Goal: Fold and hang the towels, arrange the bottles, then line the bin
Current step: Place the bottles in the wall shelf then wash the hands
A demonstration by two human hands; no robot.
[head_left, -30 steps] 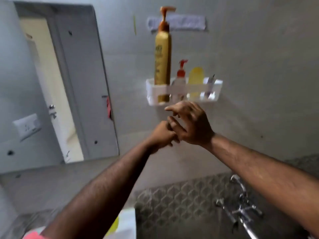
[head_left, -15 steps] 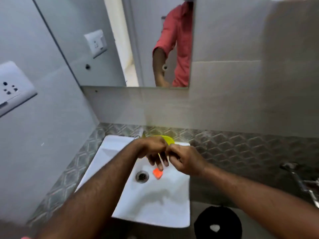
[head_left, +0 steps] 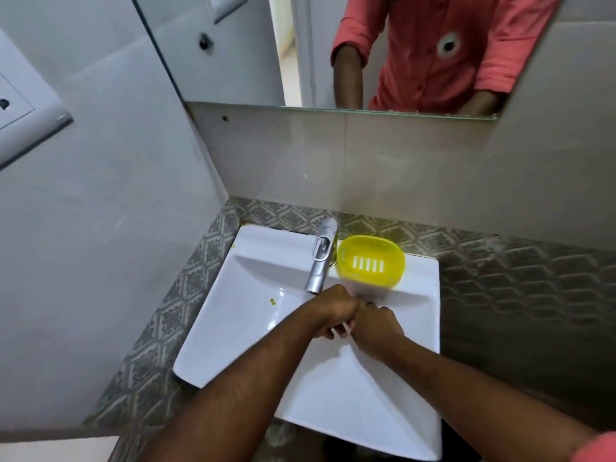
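Fingers of the left hand (head_left: pixel 333 311) and right hand (head_left: pixel 375 328) were curled knuckle to knuckle over the basin (head_left: pixel 253 315) near its tap (head_left: pixel 321 258), contents indiscernible; no towels, bottles or bin visible, progress undeterminable.

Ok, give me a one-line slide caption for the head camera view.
Both hands, left hand against right hand, meet over a white sink beside a yellow soap dish.

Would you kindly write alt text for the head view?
Two hands, left hand and right hand, meet over a white sink. A metal tap and an empty yellow soap dish sit on its back rim, below a mirror.
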